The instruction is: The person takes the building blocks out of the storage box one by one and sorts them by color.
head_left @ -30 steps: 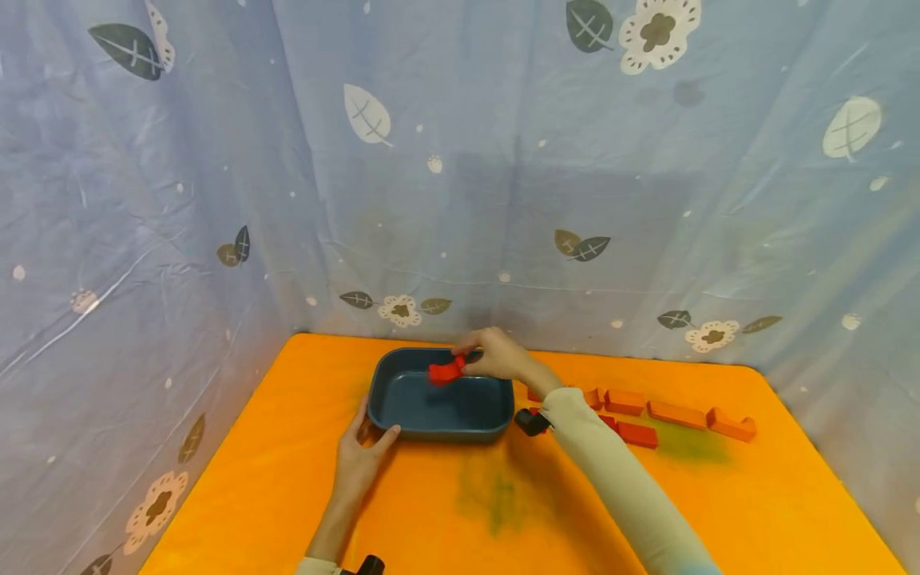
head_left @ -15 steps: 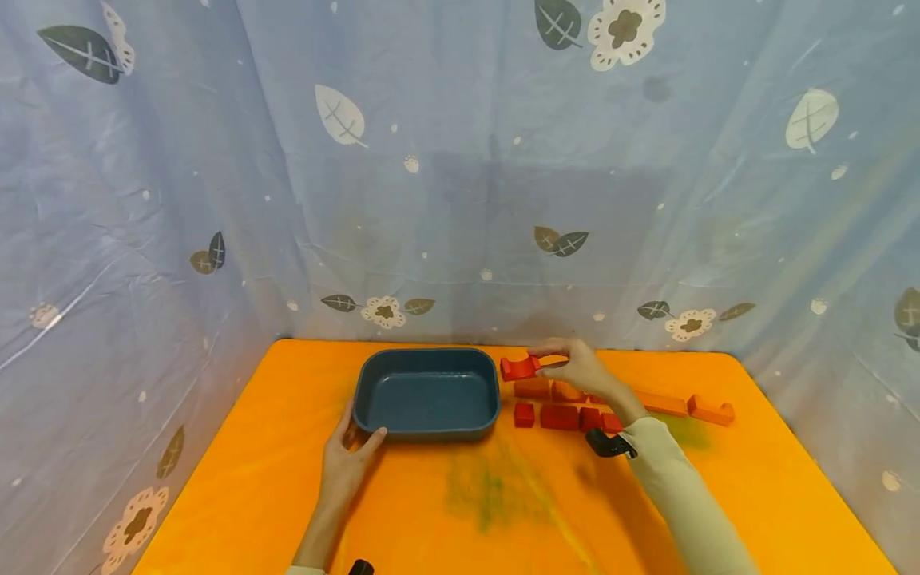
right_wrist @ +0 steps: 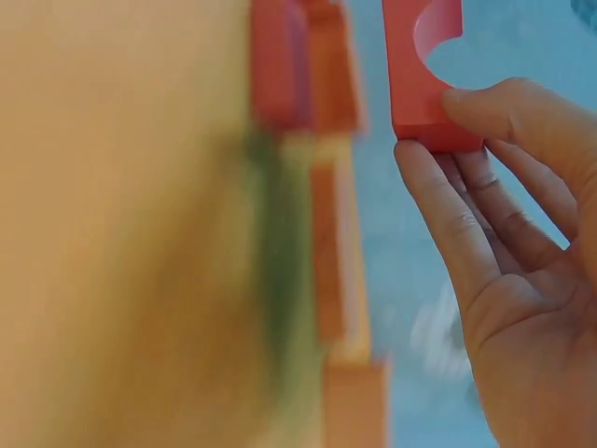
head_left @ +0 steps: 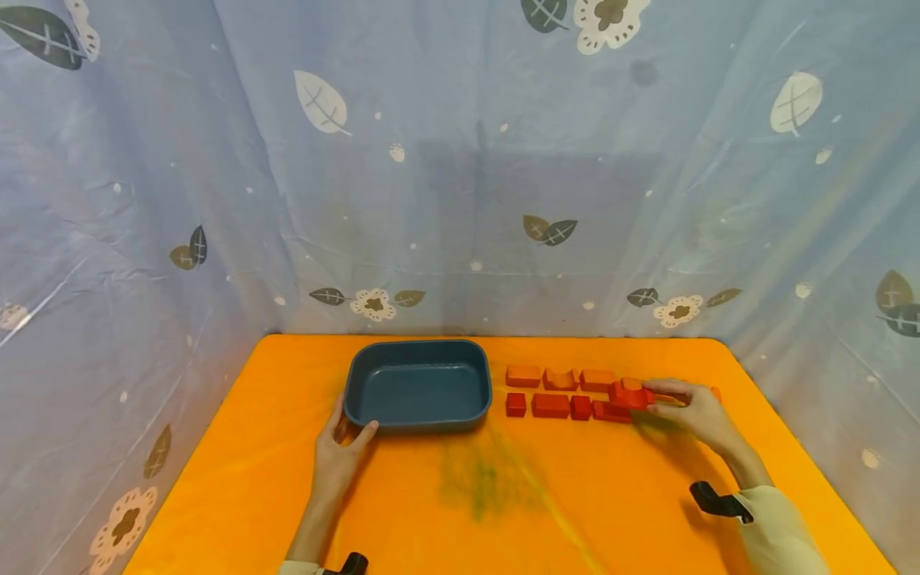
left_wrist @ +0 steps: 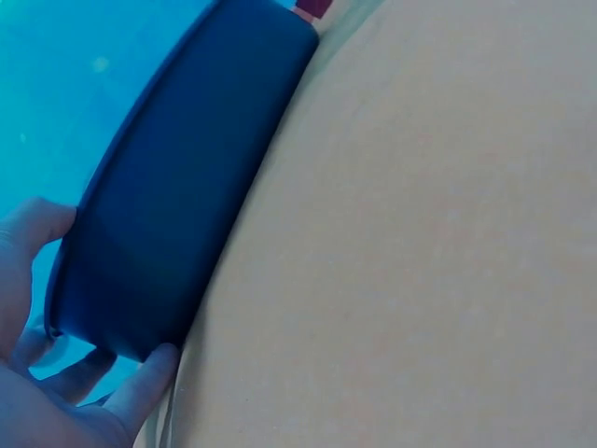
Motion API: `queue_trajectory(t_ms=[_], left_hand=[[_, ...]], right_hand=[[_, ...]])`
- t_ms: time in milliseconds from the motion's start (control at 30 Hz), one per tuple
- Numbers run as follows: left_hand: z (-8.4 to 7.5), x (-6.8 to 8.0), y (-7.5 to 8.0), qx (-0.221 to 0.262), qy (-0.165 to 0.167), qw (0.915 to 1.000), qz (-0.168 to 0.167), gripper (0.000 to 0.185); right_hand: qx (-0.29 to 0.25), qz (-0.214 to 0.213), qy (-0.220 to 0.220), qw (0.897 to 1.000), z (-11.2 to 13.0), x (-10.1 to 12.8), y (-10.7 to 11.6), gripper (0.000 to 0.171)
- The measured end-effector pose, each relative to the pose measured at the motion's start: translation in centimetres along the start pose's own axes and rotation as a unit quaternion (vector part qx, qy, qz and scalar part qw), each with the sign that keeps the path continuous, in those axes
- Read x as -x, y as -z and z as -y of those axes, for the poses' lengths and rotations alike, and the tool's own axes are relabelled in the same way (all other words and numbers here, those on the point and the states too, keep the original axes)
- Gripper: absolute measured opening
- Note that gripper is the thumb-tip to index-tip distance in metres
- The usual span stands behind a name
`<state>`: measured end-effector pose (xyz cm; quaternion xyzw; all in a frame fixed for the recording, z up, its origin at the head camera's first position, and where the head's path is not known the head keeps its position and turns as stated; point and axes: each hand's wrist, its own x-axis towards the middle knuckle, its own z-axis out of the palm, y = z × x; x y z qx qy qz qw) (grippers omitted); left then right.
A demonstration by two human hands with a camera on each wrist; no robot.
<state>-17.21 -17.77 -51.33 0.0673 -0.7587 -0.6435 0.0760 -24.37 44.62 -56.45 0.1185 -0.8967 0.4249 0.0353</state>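
Observation:
In the head view, a dark blue rectangular tub (head_left: 424, 426) stands on the orange tabletop, left of centre. My left hand (head_left: 336, 457) holds its near left corner; the left wrist view has the thumb at the tub's rim (left_wrist: 84, 201) and fingers round its end. Over toward the right, my right hand (head_left: 691, 412) pinches a red toy block (head_left: 627, 397) by one end. The right wrist view shows this block (right_wrist: 415, 89) with a half-round notch, held between thumb and fingertips, above the tabletop. Lower blocks behind it are partly hidden.
Two rows of blocks run right of the tub: orange ones behind, including a plain block (head_left: 522, 376) and a notched block (head_left: 561, 379), and red ones in front, including a longer block (head_left: 551, 406). A patterned curtain (head_left: 474, 200) hangs behind the table.
My right hand has carried the red notched block from over the tub rightward, past the rows of blocks. The left hand stays at the tub's corner. The head view has shifted slightly.

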Motion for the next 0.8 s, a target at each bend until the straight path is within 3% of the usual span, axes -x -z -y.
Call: queue_trajectory(t_ms=[100, 167, 267, 367, 500, 567, 633, 700, 767, 800], left_hand=[[0.0, 0.1, 0.4, -0.003, 0.003, 1.0000, 0.005, 0.084], [0.0, 0.1, 0.6, -0.006, 0.004, 1.0000, 0.004, 0.084], [0.1, 0.3, 1.1, -0.004, 0.005, 1.0000, -0.005, 0.084], [0.3, 0.6, 1.3, -0.001, 0.007, 0.9999, -0.012, 0.084], [0.6, 0.6, 1.0, -0.001, 0.013, 0.9999, -0.011, 0.085], [0.7, 0.4, 0.8, -0.006, 0.020, 0.9998, -0.004, 0.090], [0.6, 0.3, 0.5, -0.011, 0.025, 0.9996, 0.006, 0.097], [0.3, 0.4, 0.5, -0.039, 0.016, 0.9990, 0.013, 0.101], [-0.4, 1.2, 0.6, -0.111, -0.018, 0.9936, 0.010, 0.101], [-0.7, 1.7, 0.7, -0.165, -0.050, 0.9849, 0.008, 0.100]], right_hand=[[0.021, -0.041, -0.003, 0.999, 9.0, 3.6, 1.2, 0.037], [0.028, -0.057, -0.012, 0.998, 11.2, 4.9, 1.1, 0.036], [0.038, -0.057, 0.003, 0.998, 11.1, 5.0, 0.3, 0.036], [0.037, -0.057, 0.030, 0.997, 9.0, 4.5, -0.2, 0.034], [-0.037, -0.036, 0.049, 0.997, 6.6, 4.1, -0.3, 0.041], [-0.043, -0.023, 0.046, 0.998, 6.4, 4.4, -0.1, 0.050], [-0.011, -0.022, 0.043, 0.999, 6.8, 4.9, 0.2, 0.058], [0.061, -0.033, 0.029, 0.997, 8.0, 5.6, 0.3, 0.064], [0.136, -0.036, 0.004, 0.990, 9.6, 6.5, 0.0, 0.072], [0.173, -0.039, -0.003, 0.984, 10.4, 7.0, -0.5, 0.077]])
